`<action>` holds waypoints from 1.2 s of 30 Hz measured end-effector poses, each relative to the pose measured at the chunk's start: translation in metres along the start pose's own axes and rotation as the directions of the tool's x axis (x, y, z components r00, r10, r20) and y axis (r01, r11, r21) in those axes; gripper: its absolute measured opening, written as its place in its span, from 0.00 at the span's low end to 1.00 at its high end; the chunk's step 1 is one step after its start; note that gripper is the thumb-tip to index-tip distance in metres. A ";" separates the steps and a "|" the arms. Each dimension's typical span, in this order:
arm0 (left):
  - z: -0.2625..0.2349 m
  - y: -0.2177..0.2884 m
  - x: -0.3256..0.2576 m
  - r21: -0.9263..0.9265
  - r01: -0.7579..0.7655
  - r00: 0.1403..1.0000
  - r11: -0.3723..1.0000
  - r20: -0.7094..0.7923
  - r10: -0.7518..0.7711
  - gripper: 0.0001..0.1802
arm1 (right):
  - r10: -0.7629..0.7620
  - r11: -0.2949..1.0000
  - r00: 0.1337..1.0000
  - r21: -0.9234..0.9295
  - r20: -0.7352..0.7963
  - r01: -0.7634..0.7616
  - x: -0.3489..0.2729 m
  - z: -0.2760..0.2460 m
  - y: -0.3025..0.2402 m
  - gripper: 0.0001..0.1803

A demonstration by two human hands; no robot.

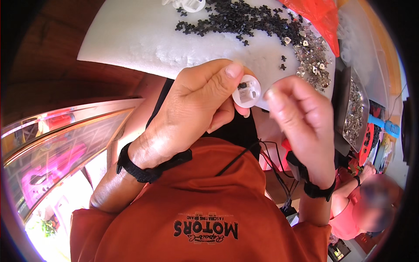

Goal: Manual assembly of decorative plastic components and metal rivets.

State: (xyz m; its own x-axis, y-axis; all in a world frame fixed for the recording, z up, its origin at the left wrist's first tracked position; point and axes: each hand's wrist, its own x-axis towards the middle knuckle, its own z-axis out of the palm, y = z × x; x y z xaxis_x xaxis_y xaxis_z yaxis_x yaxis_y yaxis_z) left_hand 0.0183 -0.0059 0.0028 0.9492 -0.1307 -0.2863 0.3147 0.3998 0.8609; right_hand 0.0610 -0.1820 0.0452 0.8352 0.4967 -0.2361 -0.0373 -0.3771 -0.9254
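My left hand (pixel 196 102) pinches a small round white plastic disc (pixel 246 91) between thumb and fingers, held up in front of my chest. A small black piece sits in the disc's face beside pale inserts. My right hand (pixel 301 118) is just right of the disc, blurred, its fingertips close to the disc's edge; whether it holds anything is hidden. Both wrists wear black straps. A pile of small black cross-shaped pieces (pixel 244 19) lies on the white foam board (pixel 131 39) beyond the hands.
Small shiny metal parts (pixel 312 56) lie scattered right of the black pieces. A metal tray (pixel 351 109) holds more of them. An orange-red plastic bag (pixel 318 15) sits at the top right. Another person (pixel 371 205) sits at the lower right. A glass-topped surface (pixel 65 144) is at left.
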 end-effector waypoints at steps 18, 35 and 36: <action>0.003 0.020 -0.005 0.132 0.012 0.992 0.991 0.125 -0.029 0.17 | -0.099 0.995 0.995 0.020 -0.023 0.100 -0.005 0.010 0.006 0.08; 0.001 0.018 -0.005 0.133 0.049 0.992 0.990 0.112 -0.064 0.15 | -0.287 0.935 0.957 -0.204 0.040 0.289 0.001 0.007 0.013 0.06; 0.003 0.018 -0.006 0.135 0.042 0.992 0.990 0.116 -0.058 0.15 | -0.292 0.933 0.956 -0.209 0.037 0.293 0.000 0.007 0.012 0.06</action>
State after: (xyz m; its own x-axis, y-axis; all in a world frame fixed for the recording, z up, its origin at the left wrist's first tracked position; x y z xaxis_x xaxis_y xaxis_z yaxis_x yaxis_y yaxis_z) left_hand 0.0181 -0.0003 0.0212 0.9230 -0.2583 -0.2851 0.3521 0.2682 0.8967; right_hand 0.0565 -0.1813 0.0319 0.7887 0.6138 0.0340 0.3249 -0.3693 -0.8707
